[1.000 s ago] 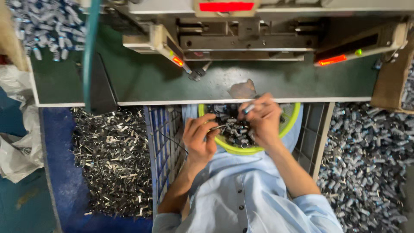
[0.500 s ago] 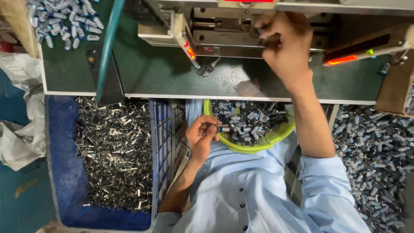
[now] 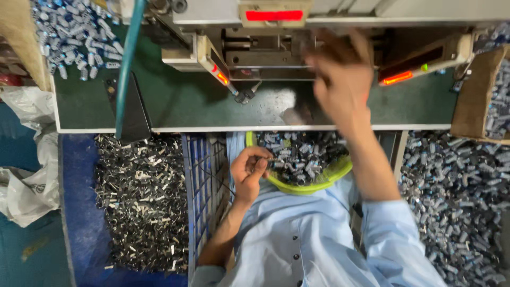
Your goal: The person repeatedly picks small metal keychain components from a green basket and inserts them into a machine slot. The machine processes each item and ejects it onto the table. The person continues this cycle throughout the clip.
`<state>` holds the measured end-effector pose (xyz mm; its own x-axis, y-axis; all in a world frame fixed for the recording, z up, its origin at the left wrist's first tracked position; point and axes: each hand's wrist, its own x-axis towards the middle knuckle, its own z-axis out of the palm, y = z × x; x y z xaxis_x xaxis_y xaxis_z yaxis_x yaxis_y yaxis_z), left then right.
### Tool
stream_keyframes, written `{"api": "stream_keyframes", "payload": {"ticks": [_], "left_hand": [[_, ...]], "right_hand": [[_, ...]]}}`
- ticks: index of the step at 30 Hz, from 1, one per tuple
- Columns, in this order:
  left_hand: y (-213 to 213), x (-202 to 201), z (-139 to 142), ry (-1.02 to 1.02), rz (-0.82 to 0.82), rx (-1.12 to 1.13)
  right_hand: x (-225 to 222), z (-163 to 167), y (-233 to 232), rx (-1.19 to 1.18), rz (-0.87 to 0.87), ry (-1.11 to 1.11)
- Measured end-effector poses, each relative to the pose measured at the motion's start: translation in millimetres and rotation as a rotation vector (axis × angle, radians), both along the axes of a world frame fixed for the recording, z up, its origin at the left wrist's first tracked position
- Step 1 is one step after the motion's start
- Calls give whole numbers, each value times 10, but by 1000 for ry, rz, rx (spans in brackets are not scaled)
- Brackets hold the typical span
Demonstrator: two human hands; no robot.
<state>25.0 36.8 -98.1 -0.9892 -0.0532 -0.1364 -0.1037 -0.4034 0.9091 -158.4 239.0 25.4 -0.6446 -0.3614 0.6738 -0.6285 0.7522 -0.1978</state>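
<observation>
My left hand rests at the left rim of a yellow-green bowl in my lap, fingers pinched on a small metal part. The bowl holds several small grey metal pieces. My right hand is raised over the green machine table, blurred, just in front of the grey press head with its red lights. Whether the right hand holds anything cannot be made out.
A blue crate at my left is full of dark metal pieces. A heap of grey cylindrical parts lies at my right, more at the table's far left. A teal hose hangs down. A brown cardboard box stands right.
My right hand rose from the bowl to the press head and is now drawing back and down from it. My left hand stayed at the bowl's rim.
</observation>
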Motion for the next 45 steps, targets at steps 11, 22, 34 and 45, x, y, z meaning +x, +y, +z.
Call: {"api": "stream_keyframes", "payload": {"ticks": [11,22,34,45], "left_hand": [[52,-124,144,171,-42,-190],[154,-349,615,252,-98,-433],[-48,-212,404,308,-85,-654],[-377,-269,808,310,43,-710]], "right_hand": [[1767,-1496,-345,-973,-37,-1180],[1439,-1032,-72,-674,145,-611],[1609,-1515,-346,-987,132,-895],[1285,-1297,-703,-1396,519,-1049]]}}
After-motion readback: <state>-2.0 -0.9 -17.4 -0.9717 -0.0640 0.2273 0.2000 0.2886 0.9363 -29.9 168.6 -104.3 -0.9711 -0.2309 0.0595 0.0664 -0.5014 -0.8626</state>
